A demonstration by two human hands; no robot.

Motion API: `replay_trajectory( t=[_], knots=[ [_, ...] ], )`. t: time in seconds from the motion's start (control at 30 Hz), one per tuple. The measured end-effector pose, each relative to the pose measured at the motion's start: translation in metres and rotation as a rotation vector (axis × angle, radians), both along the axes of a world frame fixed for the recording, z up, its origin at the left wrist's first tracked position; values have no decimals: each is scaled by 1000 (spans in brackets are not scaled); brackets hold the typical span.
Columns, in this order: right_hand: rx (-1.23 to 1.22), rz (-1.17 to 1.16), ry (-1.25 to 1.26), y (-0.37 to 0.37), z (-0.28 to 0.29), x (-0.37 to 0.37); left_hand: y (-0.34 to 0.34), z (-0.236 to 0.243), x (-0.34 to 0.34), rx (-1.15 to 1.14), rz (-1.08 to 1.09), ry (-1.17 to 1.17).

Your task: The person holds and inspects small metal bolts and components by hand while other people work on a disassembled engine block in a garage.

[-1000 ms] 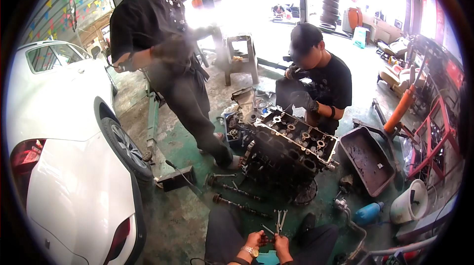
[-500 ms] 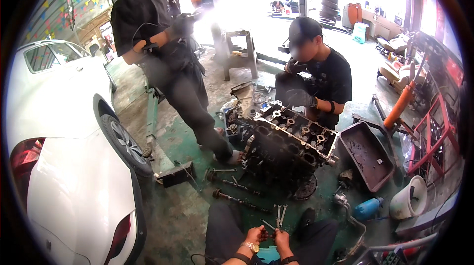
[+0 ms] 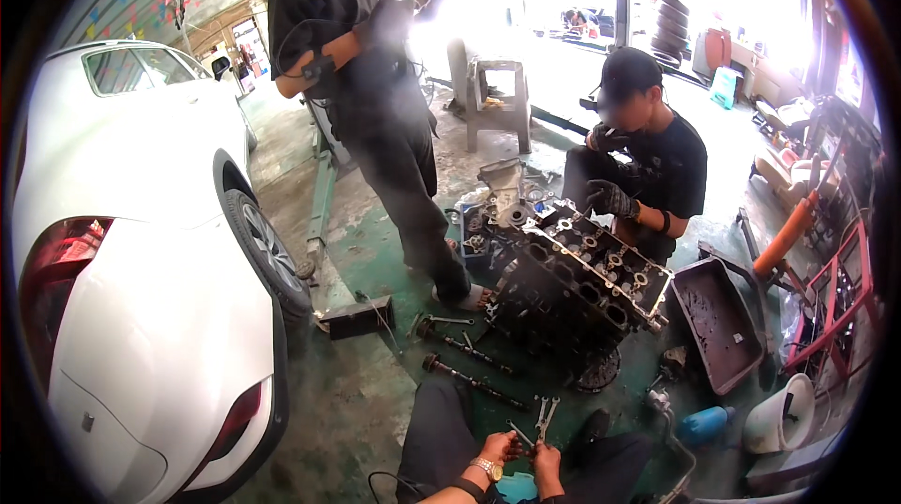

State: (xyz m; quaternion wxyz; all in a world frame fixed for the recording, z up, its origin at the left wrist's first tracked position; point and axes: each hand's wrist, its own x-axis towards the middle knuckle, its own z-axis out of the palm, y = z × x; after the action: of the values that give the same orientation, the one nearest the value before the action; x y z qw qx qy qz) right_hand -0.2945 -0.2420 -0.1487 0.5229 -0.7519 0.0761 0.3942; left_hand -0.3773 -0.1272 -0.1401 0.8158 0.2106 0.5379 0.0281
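Note:
Low at the front, my right hand (image 3: pixel 546 459) is closed around several wrenches (image 3: pixel 545 418), whose open ends fan upward from the fist. Another wrench (image 3: pixel 519 431) tilts up to the left between my two hands; its lower end meets the right fingers. My left hand (image 3: pixel 500 448), a watch on its wrist, is curled close beside that wrench, and I cannot make out what its fingers hold. A light blue item (image 3: pixel 517 487) shows below and between my wrists. Beyond my knees stands a dark engine block (image 3: pixel 563 302) with its pale top face bare.
Camshafts (image 3: pixel 474 382) lie on the floor left of the engine. Right of it are a drain tray (image 3: pixel 718 326), a blue bottle (image 3: pixel 706 425) and a white bucket (image 3: pixel 779 415). One person (image 3: pixel 648 157) crouches behind the engine; another (image 3: pixel 375 110) stands left, near a white car (image 3: pixel 160 316).
The view has shifted, so the whole scene sits farther right. My left hand has come up slightly toward the tilted wrench. The crouching person's gloved hand has moved nearer the engine's top.

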Motion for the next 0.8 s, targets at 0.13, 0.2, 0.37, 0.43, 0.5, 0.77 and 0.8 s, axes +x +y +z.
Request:
replay_trajectory(
  t=[0.13, 0.2, 0.37, 0.43, 0.5, 0.77, 0.8],
  knots=[
    [41, -4, 34, -2, 0, 0, 0, -1, 0, 10, 12, -3],
    [-1, -19, 22, -1, 5, 0, -1, -1, 1, 22, 2, -10],
    [12, -27, 0, 2, 15, -1, 0, -5, 1, 28, 5, -13],
    [18, -38, 1, 2, 14, -1, 0, -7, 1, 23, 5, -17],
    [21, -54, 28, 1, 10, -1, 2, -8, 0, 16, -18, -21],
    [-27, -25, 22, 1, -3, 2, 0, -7, 2, 19, -9, 0],
    [-38, -44, 42, 1, -2, 1, 0, -8, 2, 13, -4, -19]
  ],
)
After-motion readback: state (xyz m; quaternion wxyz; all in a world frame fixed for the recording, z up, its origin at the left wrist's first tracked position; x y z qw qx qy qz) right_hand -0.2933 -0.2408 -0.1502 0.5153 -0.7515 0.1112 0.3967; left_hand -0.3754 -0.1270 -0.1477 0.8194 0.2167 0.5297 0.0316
